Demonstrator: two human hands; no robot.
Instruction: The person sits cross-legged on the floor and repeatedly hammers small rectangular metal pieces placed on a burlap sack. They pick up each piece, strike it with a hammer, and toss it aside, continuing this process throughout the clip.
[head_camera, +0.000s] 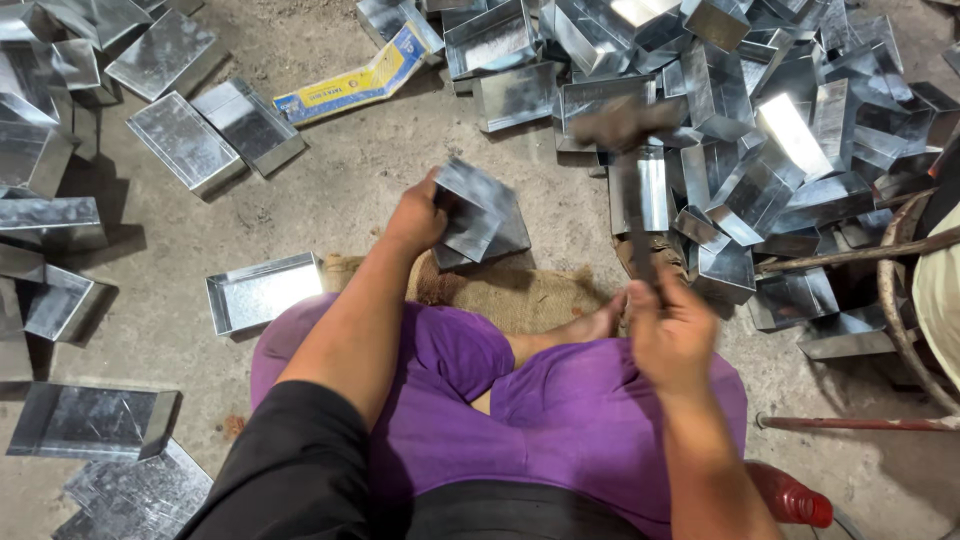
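Bare concrete floor (330, 190) all around, so we'd keep our left hand (415, 215) clamped on the shiny folded sheet-metal tray (480, 212) over the brown burlap mat (520, 295) while our right hand (668, 335), gripping the blurred raised hammer (625, 125), strikes squarely, clear of fingers.

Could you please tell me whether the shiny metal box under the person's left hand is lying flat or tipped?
Tipped: the shiny metal box stands tilted on edge, steadied by the left hand.

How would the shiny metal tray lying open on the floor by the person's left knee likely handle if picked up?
The metal tray looks like thin folded sheet, so probably light for its size yet fairly stiff. Its glossy surface may be slippery, and the bent rims could be sharp. Flat-bottomed and low, it is unlikely to roll or tip.
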